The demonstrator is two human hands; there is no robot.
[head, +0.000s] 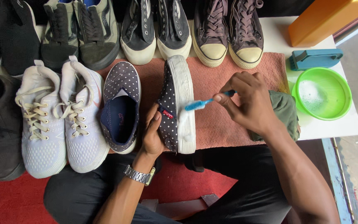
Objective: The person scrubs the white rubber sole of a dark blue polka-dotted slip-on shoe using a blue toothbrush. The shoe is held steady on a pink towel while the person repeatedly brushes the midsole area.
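My left hand (152, 135) grips a navy polka-dot slip-on shoe (171, 103) tipped on its side, its white sole (184, 103) facing right. My right hand (249, 99) pinches a blue toothbrush (206, 102), with the bristles pressed on the white sole near its middle. The matching polka-dot shoe (121, 108) lies flat on its sole just to the left. Both rest on a pink towel (220, 120) spread over a white table (328, 126).
White sneakers (61, 120) lie left; black shoes (1, 124) beyond them. Several pairs line the back edge. A green bowl (323, 93) of soapy water, a blue brush (315, 58), an orange container (324, 18) and a green cloth (284, 110) sit at right.
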